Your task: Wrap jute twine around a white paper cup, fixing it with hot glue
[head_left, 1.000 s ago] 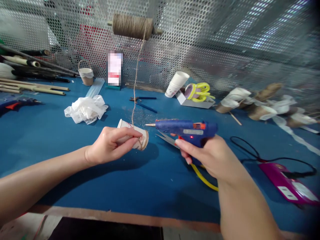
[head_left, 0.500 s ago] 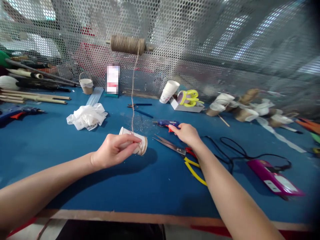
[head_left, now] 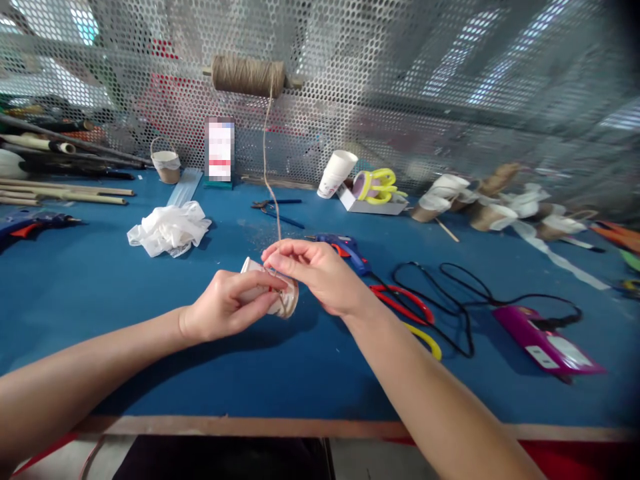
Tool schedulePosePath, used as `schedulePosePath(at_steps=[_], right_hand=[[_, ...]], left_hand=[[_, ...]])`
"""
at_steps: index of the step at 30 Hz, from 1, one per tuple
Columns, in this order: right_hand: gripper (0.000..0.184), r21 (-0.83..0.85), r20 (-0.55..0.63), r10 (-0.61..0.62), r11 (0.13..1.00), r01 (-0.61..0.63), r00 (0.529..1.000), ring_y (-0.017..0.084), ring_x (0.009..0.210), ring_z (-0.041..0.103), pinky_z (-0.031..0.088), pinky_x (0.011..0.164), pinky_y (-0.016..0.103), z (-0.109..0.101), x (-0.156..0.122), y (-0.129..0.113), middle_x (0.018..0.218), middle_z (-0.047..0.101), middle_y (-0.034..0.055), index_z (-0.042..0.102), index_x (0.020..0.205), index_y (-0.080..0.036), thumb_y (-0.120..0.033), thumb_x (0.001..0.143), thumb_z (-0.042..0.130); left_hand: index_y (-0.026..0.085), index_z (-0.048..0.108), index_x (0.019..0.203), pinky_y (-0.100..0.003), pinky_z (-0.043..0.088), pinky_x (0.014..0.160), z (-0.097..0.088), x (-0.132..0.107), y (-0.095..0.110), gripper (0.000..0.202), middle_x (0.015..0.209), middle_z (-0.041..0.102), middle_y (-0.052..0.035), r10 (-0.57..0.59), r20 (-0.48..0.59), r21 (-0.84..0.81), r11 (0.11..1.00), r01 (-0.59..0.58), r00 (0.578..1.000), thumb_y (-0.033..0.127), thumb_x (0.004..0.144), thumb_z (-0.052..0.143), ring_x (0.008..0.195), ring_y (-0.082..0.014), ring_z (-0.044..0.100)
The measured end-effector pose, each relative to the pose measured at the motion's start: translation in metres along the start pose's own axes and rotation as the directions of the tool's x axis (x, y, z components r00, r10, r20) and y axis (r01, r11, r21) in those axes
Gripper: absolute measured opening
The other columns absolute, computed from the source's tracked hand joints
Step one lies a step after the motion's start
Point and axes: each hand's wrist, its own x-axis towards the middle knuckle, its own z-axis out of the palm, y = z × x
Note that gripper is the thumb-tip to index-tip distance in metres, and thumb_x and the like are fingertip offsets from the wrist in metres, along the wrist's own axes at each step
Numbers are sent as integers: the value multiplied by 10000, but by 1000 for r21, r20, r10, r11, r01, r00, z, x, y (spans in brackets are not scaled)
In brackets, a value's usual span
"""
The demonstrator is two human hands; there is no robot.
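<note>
My left hand is closed around a white paper cup lying on its side, with twine wound near its rim. Thumb and fingers of my right hand pinch the twine just above the cup. That strand runs up to a brown spool mounted on the perforated metal screen. Behind my right hand, a blue glue gun with a red trigger lies on the table. Scissors with red and yellow handles are partly hidden under my right forearm.
Blue-handled pliers and crumpled white plastic lie farther back. Stacked paper cups lean by a white box. A black cord leads to a purple power strip at right. Another glue gun rests at left, below long sticks.
My right hand has let go of the glue gun, leaving it on the table, and moved left to pinch the twine. My left hand still holds the cup in nearly the same place.
</note>
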Motion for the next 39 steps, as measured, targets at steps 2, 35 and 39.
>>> schedulePosePath(at_steps=[2,35,39], right_hand=[[147,10,-111,-45,999,46,993,117,730,585,466,716,267,-4,-3,0,755,675,-8,685,695,-205,-348,723,707],[264,-192,-251,-37,981,-12,967,142,675,526,430,664,304,-14,-9,6,680,612,8,634,683,-187,-443,733,678],[281,-195,-227,-10,980,-35,974,133,655,513,415,653,299,-13,-9,7,674,601,1,625,684,-181,-453,738,669]], left_hand=[[97,645,981,-140,442,491,0,1,1,180,714,708,-43,-72,-29,-43,997,71,997,152,831,561,513,-64,558],[109,676,942,-182,468,506,-2,3,7,184,788,743,-83,-184,-40,-88,980,180,982,222,834,577,579,-112,623],[120,684,927,-176,466,492,-2,2,7,171,740,736,-67,-145,-59,-64,988,141,988,216,829,582,610,-126,643]])
